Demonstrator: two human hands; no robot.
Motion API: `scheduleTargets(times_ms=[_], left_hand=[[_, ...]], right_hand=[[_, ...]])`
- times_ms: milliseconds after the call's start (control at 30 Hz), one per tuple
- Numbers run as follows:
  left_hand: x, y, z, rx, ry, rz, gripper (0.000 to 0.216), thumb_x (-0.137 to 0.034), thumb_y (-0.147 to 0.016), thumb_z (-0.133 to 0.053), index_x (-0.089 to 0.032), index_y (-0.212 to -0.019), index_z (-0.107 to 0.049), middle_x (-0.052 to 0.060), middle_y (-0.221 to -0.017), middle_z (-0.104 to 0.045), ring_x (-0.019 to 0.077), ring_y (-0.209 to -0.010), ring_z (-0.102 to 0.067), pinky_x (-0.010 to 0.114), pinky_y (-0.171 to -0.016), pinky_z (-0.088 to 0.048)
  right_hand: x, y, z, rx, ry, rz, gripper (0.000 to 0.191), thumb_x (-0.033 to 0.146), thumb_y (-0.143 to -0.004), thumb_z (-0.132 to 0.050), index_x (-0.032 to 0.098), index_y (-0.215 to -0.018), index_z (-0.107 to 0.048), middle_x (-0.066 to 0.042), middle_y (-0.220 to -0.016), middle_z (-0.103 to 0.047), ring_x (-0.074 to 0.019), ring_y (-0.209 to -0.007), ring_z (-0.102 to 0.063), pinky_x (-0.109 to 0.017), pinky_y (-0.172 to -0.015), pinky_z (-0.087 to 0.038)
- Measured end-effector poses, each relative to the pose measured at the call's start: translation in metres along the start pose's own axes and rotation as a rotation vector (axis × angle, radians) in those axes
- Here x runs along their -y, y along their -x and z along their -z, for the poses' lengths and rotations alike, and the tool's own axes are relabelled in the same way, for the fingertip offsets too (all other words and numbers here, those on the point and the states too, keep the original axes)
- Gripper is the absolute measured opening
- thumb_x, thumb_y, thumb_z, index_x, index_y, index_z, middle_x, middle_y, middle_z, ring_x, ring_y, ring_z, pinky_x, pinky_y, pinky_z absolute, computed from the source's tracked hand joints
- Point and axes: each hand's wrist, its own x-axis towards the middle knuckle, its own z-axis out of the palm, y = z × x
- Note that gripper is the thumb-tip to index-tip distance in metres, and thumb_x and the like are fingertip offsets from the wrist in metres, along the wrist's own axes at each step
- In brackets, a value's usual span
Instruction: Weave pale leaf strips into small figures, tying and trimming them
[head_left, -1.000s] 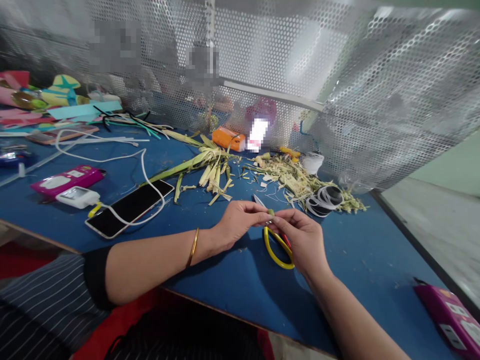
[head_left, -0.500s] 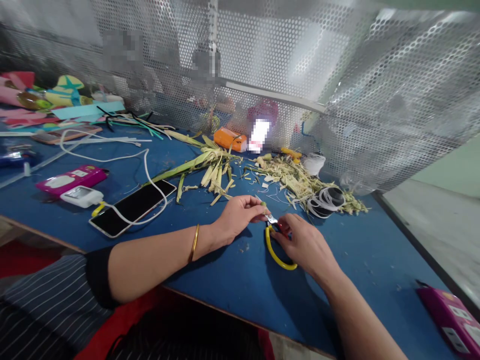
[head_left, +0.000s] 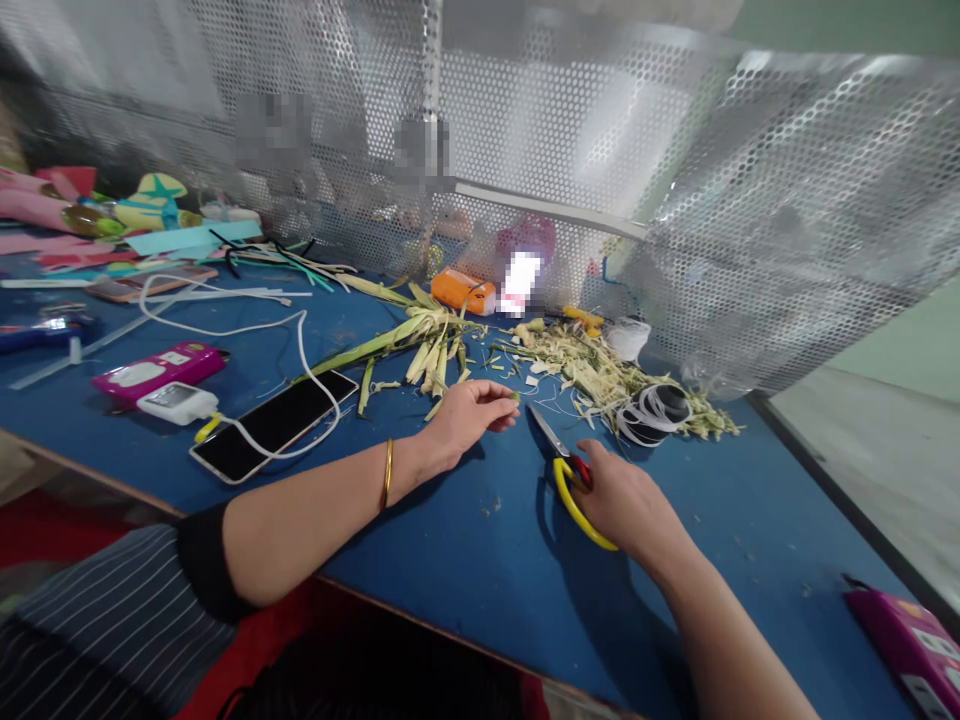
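Observation:
My left hand (head_left: 472,422) pinches a small green piece (head_left: 515,397) between thumb and fingertips, above the blue table (head_left: 465,570). What the piece is exactly is too small to tell. My right hand (head_left: 626,500) is closed around a pair of scissors (head_left: 577,508) with yellow and red handles. Their blades look shut and point up and left, a short way from the left fingertips. Beyond my hands lies a heap of pale green plant trimmings (head_left: 577,360). A black spool wound with white thread (head_left: 652,412) sits at its right.
Long green leaf strips (head_left: 420,330) and an orange packet (head_left: 463,291) lie toward the back. At left are a black-screened phone (head_left: 274,428), a white cable (head_left: 304,350) and a magenta box (head_left: 160,373). Another magenta box (head_left: 904,635) is at right. A perforated metal screen (head_left: 540,120) closes off the back.
My right hand has drawn the scissors away from the left fingertips, down and to the right, and their blades now show in full. The left hand keeps its pinch and has barely moved.

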Motion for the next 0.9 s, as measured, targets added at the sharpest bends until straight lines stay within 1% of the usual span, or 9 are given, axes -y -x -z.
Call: scheduleTargets(times_ms=[133,200,300,367,433,533,633,800,900], left_hand=[[-0.001,-0.004,0.003,-0.003,0.021,-0.013,0.004,-0.013,-0.076,-0.068,-0.017,-0.075,-0.067,0.004,-0.068,-0.069,0.0113,-0.059,-0.062,0.028,-0.064,-0.051],[-0.002,-0.005,0.004,-0.010,0.034,-0.015,0.004,-0.012,-0.076,-0.068,-0.016,-0.075,-0.068,0.004,-0.068,-0.069,0.0110,-0.058,-0.062,0.028,-0.064,-0.051],[-0.004,-0.006,0.005,-0.017,0.054,-0.019,0.004,-0.011,-0.076,-0.069,-0.015,-0.075,-0.068,0.003,-0.067,-0.069,0.0107,-0.058,-0.063,0.028,-0.065,-0.052],[-0.005,-0.006,0.005,-0.011,0.069,-0.028,0.004,-0.011,-0.076,-0.070,-0.015,-0.076,-0.068,0.002,-0.066,-0.069,0.0107,-0.058,-0.063,0.028,-0.065,-0.053],[-0.005,-0.006,0.006,-0.005,0.074,-0.039,0.003,-0.011,-0.076,-0.069,-0.014,-0.076,-0.069,0.002,-0.065,-0.069,0.0106,-0.058,-0.063,0.028,-0.065,-0.053],[-0.006,-0.006,0.006,-0.004,0.059,-0.043,0.004,-0.009,-0.077,-0.068,-0.013,-0.077,-0.068,0.001,-0.064,-0.068,0.0103,-0.057,-0.063,0.027,-0.064,-0.052],[-0.007,-0.006,0.005,0.000,0.055,-0.052,0.006,-0.007,-0.078,-0.066,-0.013,-0.079,-0.068,0.001,-0.065,-0.068,0.0102,-0.058,-0.063,0.027,-0.065,-0.052],[-0.007,-0.007,0.006,0.018,0.037,-0.065,0.006,-0.008,-0.077,-0.068,-0.014,-0.079,-0.069,0.001,-0.065,-0.068,0.0101,-0.059,-0.062,0.029,-0.068,-0.052],[-0.007,-0.006,0.007,0.052,-0.003,-0.087,0.006,-0.008,-0.077,-0.067,-0.013,-0.074,-0.069,0.000,-0.064,-0.066,0.0092,-0.059,-0.061,0.027,-0.068,-0.051]], right_hand=[[-0.006,-0.002,0.004,0.016,-0.213,0.005,0.040,0.023,-0.076,-0.053,0.019,-0.114,-0.063,-0.010,-0.083,-0.071,-0.0249,-0.072,-0.064,-0.031,-0.061,-0.039],[-0.004,-0.002,0.008,-0.034,-0.492,0.010,0.044,0.024,-0.073,-0.055,0.021,-0.116,-0.062,-0.005,-0.078,-0.069,-0.0212,-0.067,-0.062,-0.030,-0.060,-0.041],[0.004,-0.001,0.015,-0.080,-1.017,0.025,0.050,0.031,-0.071,-0.061,0.021,-0.120,-0.057,-0.001,-0.076,-0.064,-0.0173,-0.061,-0.059,-0.028,-0.055,-0.044],[0.008,0.000,0.018,-0.087,-1.205,0.022,0.054,0.036,-0.067,-0.068,0.020,-0.118,-0.055,-0.001,-0.078,-0.062,-0.0166,-0.062,-0.058,-0.028,-0.056,-0.046],[0.010,-0.001,0.019,-0.095,-1.222,0.009,0.060,0.038,-0.061,-0.076,0.020,-0.115,-0.056,0.000,-0.076,-0.059,-0.0164,-0.064,-0.057,-0.029,-0.059,-0.047],[0.008,-0.001,0.017,-0.064,-1.122,0.056,0.069,0.040,-0.056,-0.082,0.021,-0.117,-0.056,0.002,-0.076,-0.056,-0.0150,-0.065,-0.052,-0.027,-0.060,-0.046],[0.004,0.000,0.013,-0.040,-0.992,0.131,0.068,0.042,-0.060,-0.081,0.023,-0.119,-0.054,0.001,-0.082,-0.058,-0.0147,-0.067,-0.050,-0.027,-0.062,-0.045],[0.002,0.002,0.015,-0.124,-0.704,0.084,0.056,0.044,-0.068,-0.075,0.025,-0.117,-0.058,0.000,-0.082,-0.059,-0.0167,-0.069,-0.052,-0.028,-0.064,-0.045],[0.003,0.002,0.016,-0.129,-0.631,0.110,0.053,0.043,-0.071,-0.071,0.025,-0.119,-0.058,0.001,-0.079,-0.058,-0.0159,-0.066,-0.052,-0.027,-0.061,-0.044]])
